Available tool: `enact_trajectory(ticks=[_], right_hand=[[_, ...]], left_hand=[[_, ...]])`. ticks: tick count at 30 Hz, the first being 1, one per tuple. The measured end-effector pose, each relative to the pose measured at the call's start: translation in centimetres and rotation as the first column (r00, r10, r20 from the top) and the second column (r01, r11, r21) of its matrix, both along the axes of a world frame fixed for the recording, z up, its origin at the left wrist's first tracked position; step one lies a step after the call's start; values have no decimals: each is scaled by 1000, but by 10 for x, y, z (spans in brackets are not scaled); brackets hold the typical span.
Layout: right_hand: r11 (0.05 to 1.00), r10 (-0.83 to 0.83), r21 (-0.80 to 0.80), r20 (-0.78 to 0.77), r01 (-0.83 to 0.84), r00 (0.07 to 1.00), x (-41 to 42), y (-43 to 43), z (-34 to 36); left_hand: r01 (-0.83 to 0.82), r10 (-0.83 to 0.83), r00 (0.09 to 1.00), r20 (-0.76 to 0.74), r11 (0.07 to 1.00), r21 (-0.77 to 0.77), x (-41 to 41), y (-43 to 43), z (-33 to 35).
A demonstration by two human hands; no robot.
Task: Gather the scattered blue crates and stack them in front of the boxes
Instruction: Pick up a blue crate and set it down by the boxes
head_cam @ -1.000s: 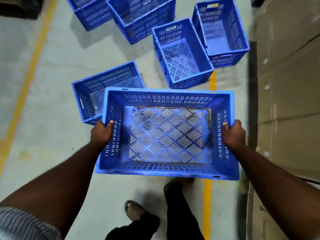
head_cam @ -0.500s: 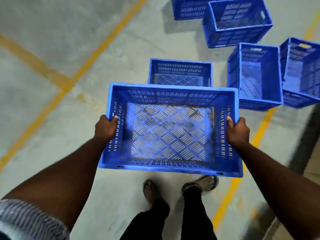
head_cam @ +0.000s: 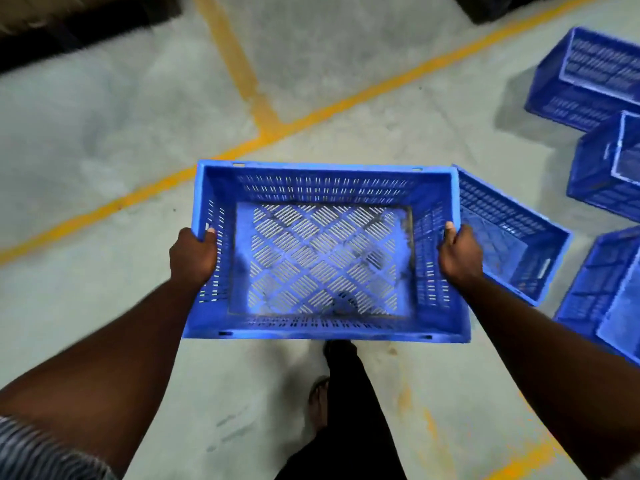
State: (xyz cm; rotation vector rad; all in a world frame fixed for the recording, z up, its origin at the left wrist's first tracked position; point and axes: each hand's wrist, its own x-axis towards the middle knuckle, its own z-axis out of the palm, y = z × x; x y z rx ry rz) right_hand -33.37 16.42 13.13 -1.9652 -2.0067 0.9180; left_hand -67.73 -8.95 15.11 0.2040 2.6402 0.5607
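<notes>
A person carries a blue crate [head_cam: 322, 258] at the centre of the frame, held roughly level above the floor [head_cam: 104, 140] with its open top facing the camera. The left hand [head_cam: 192, 254] grips the crate's left end wall: the thumb hooks over the rim onto the inner face and the rest of the hand wraps the outside, its fingers hidden. The right hand [head_cam: 459, 252] clasps the right end wall the same way, thumb over the rim. Pale floor shows through the diagonal slots in the crate's base.

Four more blue crates sit on the floor along the right of the frame. The second crate [head_cam: 512, 244] lies just behind the right hand, turned at an angle and partly hidden by the carried one. The third crate [head_cam: 588, 74] is at the upper right. The fourth crate [head_cam: 606, 171] is below it at the right edge; whether those two touch cannot be told. The fifth crate [head_cam: 602, 296] is at the lower right, cut off by the frame edge.

Yellow lines [head_cam: 242, 71] meet on the grey floor above the carried crate. Below it are a leg [head_cam: 346, 410] in dark trousers and a foot [head_cam: 317, 400] in a sandal. A striped sleeve [head_cam: 34, 452] fills the lower left corner. A dark, blurred shape [head_cam: 69, 26] occupies the upper left.
</notes>
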Motion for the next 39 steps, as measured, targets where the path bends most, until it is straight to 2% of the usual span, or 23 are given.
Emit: enact_trajectory(ticks=[10,19,26,39], right_hand=[[950,307,-39,-66,-309,950,-226,55,-6],[879,476,-17,-55,-477,878,-423,32,7],[864,504,-17,4,-504,864,-572,-5,17],[851,524,39,-4,-523,852,-820,-11,18]], left_hand=[[-305,305,952,40,952,-11,-147,-39,1],[-458,457,886,80,889,-11,-271,-105,-4],[-512,506,851,142,859,5,-391,-147,-1],[-533,532,845,46,846,13,-619,-156,1]])
